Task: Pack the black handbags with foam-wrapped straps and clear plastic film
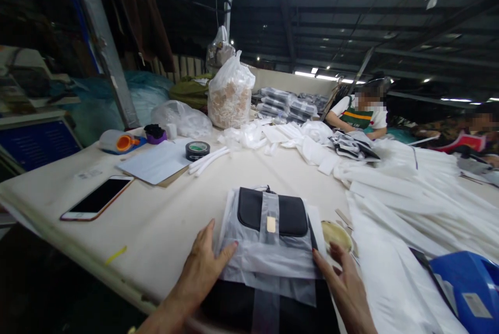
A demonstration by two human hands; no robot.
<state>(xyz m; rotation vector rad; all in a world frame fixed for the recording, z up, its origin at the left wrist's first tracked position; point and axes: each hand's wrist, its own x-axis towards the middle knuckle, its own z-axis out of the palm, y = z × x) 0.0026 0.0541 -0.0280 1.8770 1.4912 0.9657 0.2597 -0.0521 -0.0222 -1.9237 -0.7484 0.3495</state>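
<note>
A black bag point(288, 214) with a rounded flap lies in front of me, with translucent white wrapping point(268, 261) around its lower part. A strip of the same film runs down over the flap, and a small gold-coloured plate point(271, 224) shows on it. More black material point(300, 305) sits nearer to me, under the wrapping's edge. At the left side is my left hand point(205, 261), fingers apart, its thumb touching the wrapping. My right hand point(343, 279) is at the right edge, a fingertip against the wrapping and the other fingers loosely bent, beside a yellowish round dish point(336, 236).
A phone point(97, 199), a sheet of paper point(158, 160), black tape point(197, 150) and white rods point(208, 161) lie left. White sheets point(393, 204) and a blue container point(465, 287) are right. A filled plastic bag point(231, 92) stands behind. Two people point(364, 110) are beyond the table.
</note>
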